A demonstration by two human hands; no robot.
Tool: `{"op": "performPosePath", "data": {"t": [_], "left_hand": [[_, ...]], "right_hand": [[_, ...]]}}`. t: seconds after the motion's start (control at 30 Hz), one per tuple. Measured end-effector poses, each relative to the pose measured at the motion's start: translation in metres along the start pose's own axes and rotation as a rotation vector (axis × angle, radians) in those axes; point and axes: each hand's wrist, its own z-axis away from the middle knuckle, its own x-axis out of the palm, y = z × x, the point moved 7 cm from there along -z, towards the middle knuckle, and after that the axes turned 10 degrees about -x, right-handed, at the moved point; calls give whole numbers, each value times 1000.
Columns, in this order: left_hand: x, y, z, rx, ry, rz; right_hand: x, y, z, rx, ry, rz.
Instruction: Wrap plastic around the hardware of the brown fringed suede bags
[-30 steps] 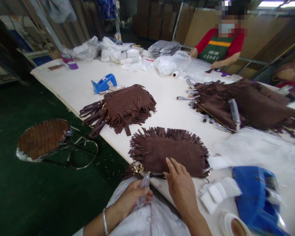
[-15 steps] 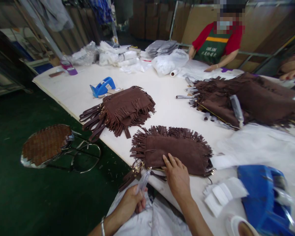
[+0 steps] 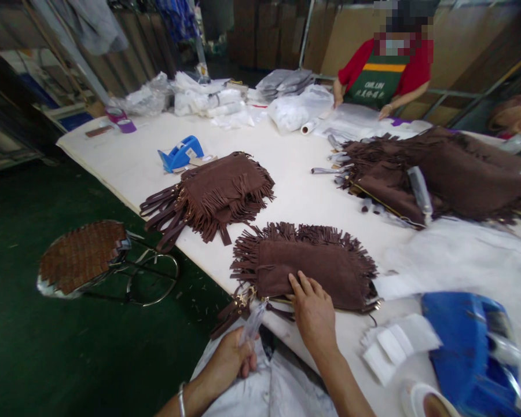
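Note:
A brown fringed bag (image 3: 308, 266) lies flat near the table's front edge. My right hand (image 3: 313, 310) rests on its lower side with fingers spread, holding nothing. Just below the bag's left corner, my left hand (image 3: 232, 354) is closed round a clear plastic sleeve (image 3: 254, 323), which reaches up to the metal hardware at that corner. Brown straps (image 3: 226, 317) hang over the table edge beside it. Farther left sits a stack of similar fringed bags (image 3: 228, 188) with their straps toward the edge.
A blue tape dispenser (image 3: 464, 347) and white tags (image 3: 391, 347) are at the right front. Brown bags (image 3: 451, 168) are piled at the right. A smaller blue dispenser (image 3: 182, 153), a stool (image 3: 84, 255) and a co-worker (image 3: 380, 81) are farther off.
The co-worker's hand on the right side has shifted slightly at the plastic sheets. My own hands and the bag look almost unchanged.

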Motion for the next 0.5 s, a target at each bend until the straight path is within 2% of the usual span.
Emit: {"op": "performPosePath", "data": {"t": [0.13, 0.2, 0.23, 0.3, 0.37, 0.43, 0.5], "left_hand": [[-5, 3, 7, -67, -15, -64], [-21, 16, 14, -22, 64, -130], [-34, 26, 18, 35, 170, -167], [-61, 49, 29, 192, 460, -258], [-75, 66, 33, 327, 659, -365], [-74, 70, 24, 361, 680, -435], [-69, 66, 11, 324, 614, -432]], "right_hand": [[1, 1, 0, 6, -3, 6], [2, 2, 0, 5, 0, 3], [2, 2, -1, 3, 3, 2], [4, 4, -2, 4, 15, 3], [5, 6, -5, 9, 28, 4], [6, 8, -8, 12, 46, 6], [6, 9, -12, 17, 67, 8]]}}
